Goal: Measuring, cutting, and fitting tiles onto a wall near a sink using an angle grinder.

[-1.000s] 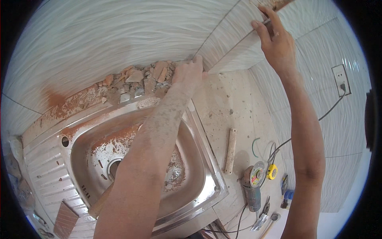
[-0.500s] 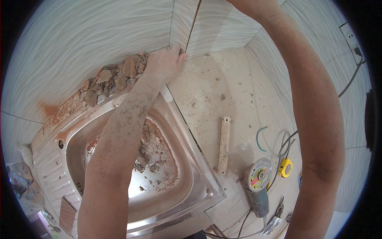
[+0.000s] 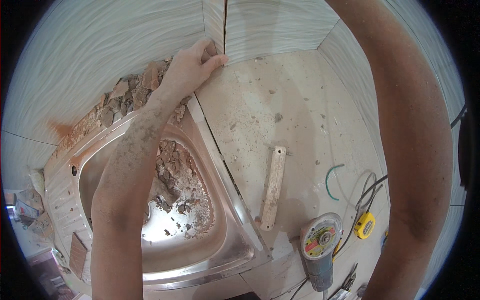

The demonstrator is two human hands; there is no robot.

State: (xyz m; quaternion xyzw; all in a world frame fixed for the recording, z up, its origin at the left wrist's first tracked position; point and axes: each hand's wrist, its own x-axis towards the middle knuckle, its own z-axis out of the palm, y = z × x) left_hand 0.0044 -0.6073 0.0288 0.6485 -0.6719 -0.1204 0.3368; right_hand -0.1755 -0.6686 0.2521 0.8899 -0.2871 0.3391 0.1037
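Observation:
My left hand (image 3: 192,67) reaches to the foot of a narrow tile strip (image 3: 214,25) on the back wall. Its thumb and fingers are apart, touching the strip's lower end beside a dark vertical gap (image 3: 225,30). Below, my left forearm crosses a steel sink (image 3: 235,252), whose basin holds broken mortar and dust (image 3: 172,162). Broken tile and mortar rubble (image 3: 132,95) lies along the wall behind the sink. My right arm (image 3: 415,150) stretches up past the top edge of the picture, so the right hand is out of sight.
On the tiled counter (image 3: 250,110) lie a pale, dusty bar (image 3: 273,187), an angle grinder (image 3: 320,250), a yellow tape measure (image 3: 365,225), black cable (image 3: 367,192) and a green curved piece (image 3: 328,182). Pliers (image 3: 350,280) lie near the front. A brown tile piece (image 3: 77,255) rests on the drainboard.
The view has shifted. My left hand's fingers have lifted and bent, with the thumb now apart from them. My right hand has gone farther up, out of the picture.

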